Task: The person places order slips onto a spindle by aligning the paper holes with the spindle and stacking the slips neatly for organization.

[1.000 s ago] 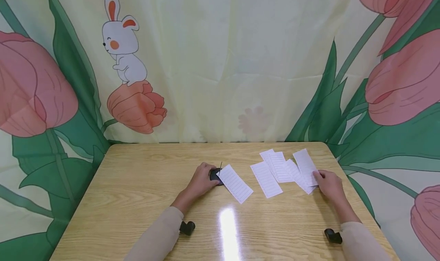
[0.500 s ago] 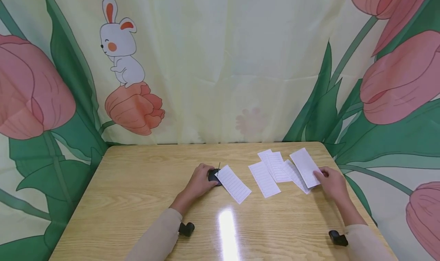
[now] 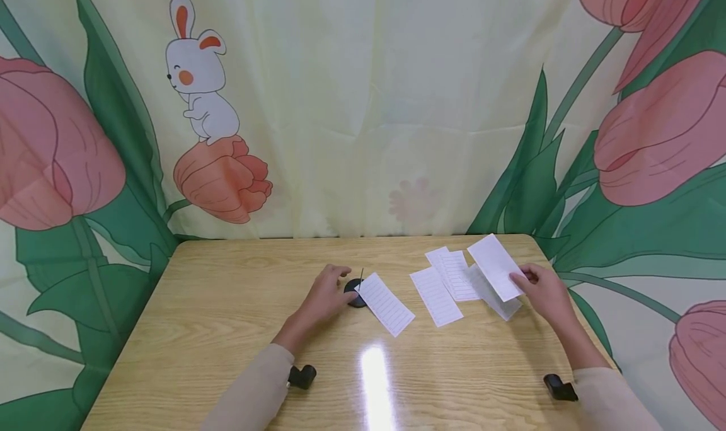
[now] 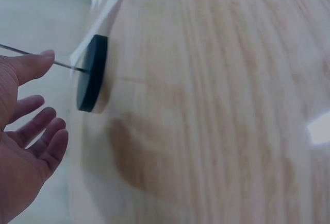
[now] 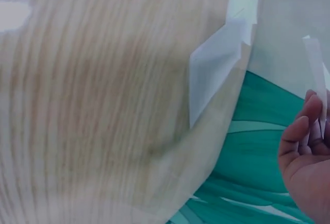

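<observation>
My right hand (image 3: pixel 544 292) pinches a white paper slip (image 3: pixel 492 264) by its lower right edge and holds it up off the table. In the right wrist view the slip (image 5: pixel 315 72) shows nearly edge-on between thumb and fingers. Under it lies another slip (image 3: pixel 505 306) on the wood. My left hand (image 3: pixel 324 297) is beside a bill spike, its fingers spread and relaxed around the round black base (image 4: pixel 93 74). The thin metal spike (image 4: pixel 64 65) stands upright from the base, passing by a fingertip. One lined slip (image 3: pixel 387 305) overlaps the base's right side.
Several lined slips (image 3: pixel 437 297) lie fanned between the bill spike and my right hand, some overlapping. The wooden table (image 3: pixel 238 292) ends at a curtain (image 3: pixel 329 135) printed with tulips and a rabbit. A bright light reflection (image 3: pixel 377 380) shows near the front.
My right hand has lifted its slip up and slightly left, away from the slip underneath. My left hand has let go of the black base and drawn back a little.
</observation>
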`<state>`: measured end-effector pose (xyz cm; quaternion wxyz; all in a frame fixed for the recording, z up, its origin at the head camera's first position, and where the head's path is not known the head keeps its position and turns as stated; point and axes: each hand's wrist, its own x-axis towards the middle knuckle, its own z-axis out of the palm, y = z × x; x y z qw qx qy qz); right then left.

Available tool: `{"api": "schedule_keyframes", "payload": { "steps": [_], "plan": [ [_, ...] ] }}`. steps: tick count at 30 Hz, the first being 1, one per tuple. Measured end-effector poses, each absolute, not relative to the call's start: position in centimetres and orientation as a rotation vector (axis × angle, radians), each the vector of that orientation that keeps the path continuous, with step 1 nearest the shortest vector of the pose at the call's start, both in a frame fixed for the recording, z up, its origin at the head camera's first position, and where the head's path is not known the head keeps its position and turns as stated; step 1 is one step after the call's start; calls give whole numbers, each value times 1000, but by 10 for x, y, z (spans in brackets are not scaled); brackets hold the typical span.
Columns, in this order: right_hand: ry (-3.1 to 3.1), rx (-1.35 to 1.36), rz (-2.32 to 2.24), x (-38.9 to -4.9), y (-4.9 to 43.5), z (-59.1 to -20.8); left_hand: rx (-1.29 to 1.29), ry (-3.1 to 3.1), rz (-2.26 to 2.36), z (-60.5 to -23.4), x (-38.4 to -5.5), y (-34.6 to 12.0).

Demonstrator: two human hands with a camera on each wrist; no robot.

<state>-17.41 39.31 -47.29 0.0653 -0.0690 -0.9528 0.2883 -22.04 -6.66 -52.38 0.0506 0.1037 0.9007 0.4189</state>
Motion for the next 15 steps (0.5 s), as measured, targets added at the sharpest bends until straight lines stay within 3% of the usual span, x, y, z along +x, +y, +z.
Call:
{"api": "schedule_keyframes", "payload": {
  "steps": [15],
  "plan": [
    [-2826, -75, 1053, -183, 355, -444, 472, 2821, 1315, -489, -215, -81]
  ]
}}
